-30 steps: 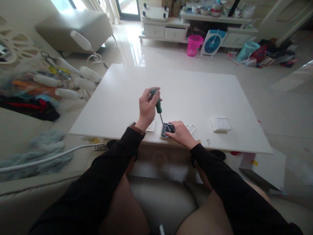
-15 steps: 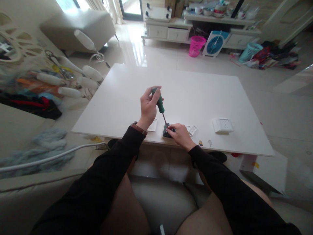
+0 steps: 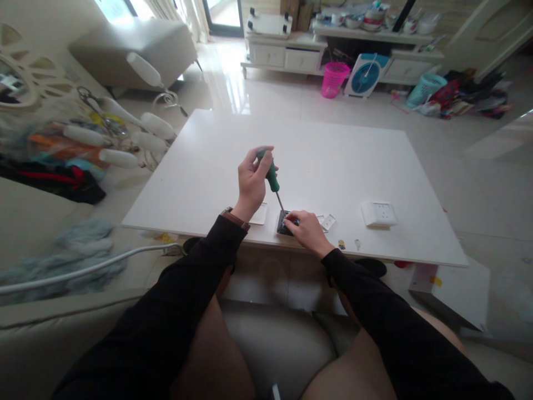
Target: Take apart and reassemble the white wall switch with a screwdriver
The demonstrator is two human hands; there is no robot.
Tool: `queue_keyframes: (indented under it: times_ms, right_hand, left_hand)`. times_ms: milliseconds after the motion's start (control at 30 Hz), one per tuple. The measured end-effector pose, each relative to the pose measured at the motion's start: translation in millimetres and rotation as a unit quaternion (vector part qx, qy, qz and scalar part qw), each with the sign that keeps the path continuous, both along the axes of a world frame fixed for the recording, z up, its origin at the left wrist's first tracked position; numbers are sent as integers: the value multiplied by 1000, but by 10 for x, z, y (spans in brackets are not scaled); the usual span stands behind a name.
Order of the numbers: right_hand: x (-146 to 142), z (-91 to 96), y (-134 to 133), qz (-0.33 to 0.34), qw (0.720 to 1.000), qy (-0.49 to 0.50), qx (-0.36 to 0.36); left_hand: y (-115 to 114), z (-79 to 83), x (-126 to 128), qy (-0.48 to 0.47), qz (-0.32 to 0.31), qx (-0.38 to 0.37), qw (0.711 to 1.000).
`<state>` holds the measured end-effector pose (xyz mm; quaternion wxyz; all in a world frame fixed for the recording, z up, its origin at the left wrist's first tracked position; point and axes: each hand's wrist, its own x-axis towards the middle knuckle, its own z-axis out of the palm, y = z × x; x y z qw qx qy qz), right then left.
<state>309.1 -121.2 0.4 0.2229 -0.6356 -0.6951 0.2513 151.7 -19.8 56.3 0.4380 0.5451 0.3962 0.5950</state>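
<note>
My left hand [image 3: 251, 180] is closed round the handle of a green screwdriver [image 3: 270, 175], held upright with its tip down on a small dark socket module [image 3: 283, 224] near the front edge of the white table [image 3: 300, 139]. My right hand [image 3: 306, 229] rests on that module, its fingers pinched at the spot where the screwdriver tip meets it. Both arms wear black sleeves, and a watch sits on my left wrist.
A white wall socket [image 3: 378, 213], small white clips [image 3: 327, 221], a flat white plate [image 3: 259, 214] and tiny screws [image 3: 341, 244] lie on the table's near side. A cluttered rack [image 3: 104, 133] stands left; a pink bin [image 3: 333, 78] and a fan [image 3: 365, 75] stand beyond.
My right hand slid from lying flat beside the module to pinching at the screwdriver tip. The screwdriver stays upright in my left hand; the view shifted slightly.
</note>
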Motion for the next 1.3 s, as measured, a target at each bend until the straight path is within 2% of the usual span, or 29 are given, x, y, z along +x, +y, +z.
queue_keyframes:
  times_ms: [500,800,933,1167,1300]
  right_hand:
    - [32,-8,9,-39,999,21,12]
    - [17,-50,4,-44,998,42,12]
    - [15,-33,10,-49,997,52,9]
    - [13,-8,-1,-44,997,58,-4]
    - [10,-5,-5,-47,997,58,-13]
  left_hand:
    - [20,-29,-11,31,-27,25,999]
    - [-4,14,-17,71,-4,36,997]
    - [-22,13,-15,58,-5,40,998]
    - [89,-118,-18,2,-19,91,996]
    - [116,-125,-41,-10,-15,97,995]
